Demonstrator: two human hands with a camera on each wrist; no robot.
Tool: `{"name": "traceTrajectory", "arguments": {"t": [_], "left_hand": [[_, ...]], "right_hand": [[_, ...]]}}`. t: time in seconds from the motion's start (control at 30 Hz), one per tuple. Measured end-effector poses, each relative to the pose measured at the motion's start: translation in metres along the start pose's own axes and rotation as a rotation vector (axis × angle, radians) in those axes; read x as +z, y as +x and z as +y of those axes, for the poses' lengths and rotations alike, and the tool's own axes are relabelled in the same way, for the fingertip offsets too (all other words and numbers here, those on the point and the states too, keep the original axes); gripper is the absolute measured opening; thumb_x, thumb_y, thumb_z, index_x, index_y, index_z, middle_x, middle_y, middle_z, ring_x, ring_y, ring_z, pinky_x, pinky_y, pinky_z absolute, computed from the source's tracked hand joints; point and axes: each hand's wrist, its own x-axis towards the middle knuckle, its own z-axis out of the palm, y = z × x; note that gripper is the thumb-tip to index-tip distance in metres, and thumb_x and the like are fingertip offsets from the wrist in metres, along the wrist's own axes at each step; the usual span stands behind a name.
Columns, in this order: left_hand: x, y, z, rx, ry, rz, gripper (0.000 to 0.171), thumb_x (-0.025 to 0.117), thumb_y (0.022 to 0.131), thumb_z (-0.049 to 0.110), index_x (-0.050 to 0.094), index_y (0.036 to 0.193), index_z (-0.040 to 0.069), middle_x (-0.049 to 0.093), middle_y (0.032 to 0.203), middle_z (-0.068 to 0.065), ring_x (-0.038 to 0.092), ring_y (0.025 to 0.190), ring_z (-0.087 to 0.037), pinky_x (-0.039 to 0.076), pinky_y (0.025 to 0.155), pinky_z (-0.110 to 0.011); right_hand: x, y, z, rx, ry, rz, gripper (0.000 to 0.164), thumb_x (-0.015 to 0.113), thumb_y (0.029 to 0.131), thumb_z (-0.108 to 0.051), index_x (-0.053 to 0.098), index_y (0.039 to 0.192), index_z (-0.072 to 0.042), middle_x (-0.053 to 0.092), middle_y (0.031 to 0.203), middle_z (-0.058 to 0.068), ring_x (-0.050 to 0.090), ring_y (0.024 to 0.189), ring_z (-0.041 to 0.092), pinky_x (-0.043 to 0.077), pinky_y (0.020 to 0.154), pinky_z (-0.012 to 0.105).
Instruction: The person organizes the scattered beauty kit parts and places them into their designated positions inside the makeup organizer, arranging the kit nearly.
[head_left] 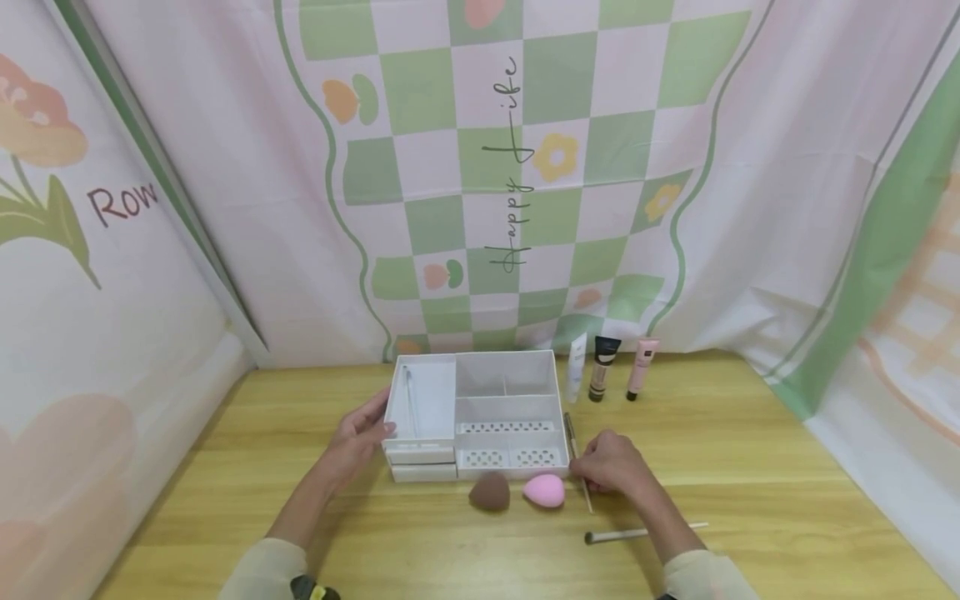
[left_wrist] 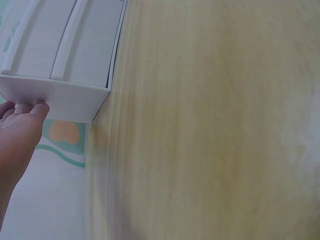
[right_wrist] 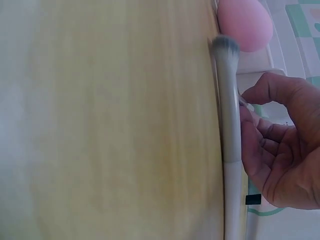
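A white divided makeup organizer point(head_left: 455, 417) stands at the back of the table. My left hand point(head_left: 362, 429) holds its left side, thumb at the rim; fingertips meet the outer wall point(left_wrist: 70, 100) in the left wrist view. Just right of the organizer, my right hand point(head_left: 613, 462) pinches a slim makeup brush point(head_left: 572, 432) between thumb and fingers, its dark tip pointing away. Most of this brush is hidden in the right wrist view. Nearer me lies a second makeup brush point(head_left: 611, 536) with a pale handle, large beside the right hand point(right_wrist: 285, 145) in that view.
A brown makeup sponge point(head_left: 491, 492) and a pink one point(head_left: 544, 491) lie before the organizer. Behind the right hand stand a white tube point(head_left: 576, 369), a black-topped tube point(head_left: 603, 369) and a pink tube point(head_left: 642, 369). One thin stick point(head_left: 409, 400) lies in the organizer's left compartment.
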Motion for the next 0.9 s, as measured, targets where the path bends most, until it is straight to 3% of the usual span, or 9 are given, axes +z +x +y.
{"name": "traceTrajectory", "arguments": {"t": [0.4, 0.67, 0.9], "left_hand": [[0.001, -0.001, 0.002, 0.002, -0.003, 0.006, 0.07, 0.048, 0.1, -0.001, 0.011, 0.16, -0.005, 0.002, 0.172, -0.02, 0.003, 0.159, -0.04, 0.037, 0.112, -0.011], [0.001, 0.001, 0.001, 0.011, 0.003, 0.004, 0.07, 0.047, 0.099, -0.001, 0.011, 0.159, -0.006, 0.003, 0.171, -0.021, 0.002, 0.16, -0.04, 0.036, 0.112, -0.009], [0.0, 0.001, 0.001, 0.003, -0.001, 0.003, 0.07, 0.047, 0.1, -0.001, 0.011, 0.16, -0.005, 0.002, 0.172, -0.021, 0.002, 0.16, -0.039, 0.036, 0.112, -0.01]], "right_hand": [[-0.005, -0.001, 0.001, -0.013, 0.069, -0.017, 0.011, 0.073, 0.079, -0.011, 0.074, 0.08, 0.0, 0.067, 0.063, 0.006, 0.058, 0.056, 0.012, 0.053, 0.053, 0.022], [-0.006, 0.004, 0.009, -0.042, 0.186, -0.076, 0.013, 0.07, 0.079, -0.005, 0.074, 0.087, 0.004, 0.068, 0.066, 0.006, 0.062, 0.059, 0.012, 0.058, 0.056, 0.023], [-0.013, 0.005, 0.012, -0.035, 0.339, -0.126, 0.025, 0.07, 0.085, -0.003, 0.071, 0.105, 0.012, 0.073, 0.081, 0.009, 0.066, 0.068, 0.013, 0.063, 0.064, 0.026]]}}
